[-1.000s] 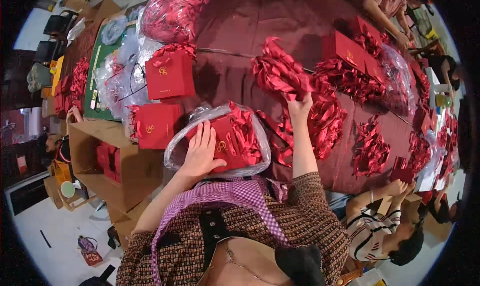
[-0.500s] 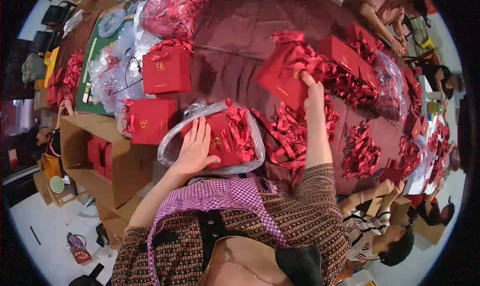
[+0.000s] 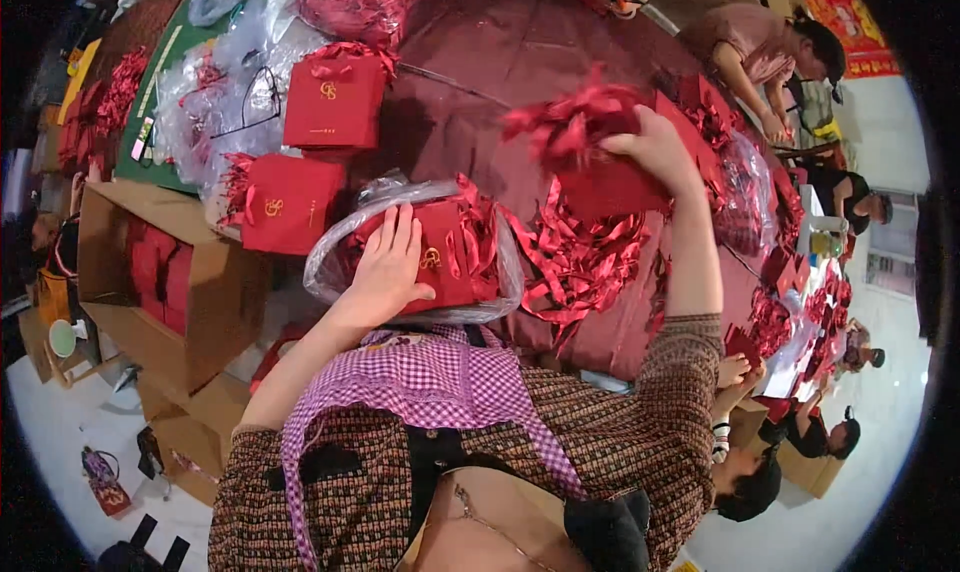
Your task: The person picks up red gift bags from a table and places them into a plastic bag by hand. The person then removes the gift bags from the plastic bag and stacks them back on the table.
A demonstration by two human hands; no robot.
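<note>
Some red bags (image 3: 612, 190) gripped in the right hand (image 3: 662, 154), below its thumb; left hand (image 3: 388, 270) flat on another stack (image 3: 447, 257).

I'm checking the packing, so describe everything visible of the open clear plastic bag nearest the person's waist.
The clear plastic bag looks thin and crinkled. It lies on the maroon-covered table, mouth open, its bunched rim surrounding ribboned red paper gift bags. The left grip rests flat on these, wrist over the rim.

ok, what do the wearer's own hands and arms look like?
Left hand and right hand are ungloved, forearms bare. Brown-and-black woven-check sleeves end around the elbows; the right one has a finer-patterned band at its edge. No watch or bracelet visible.
</note>
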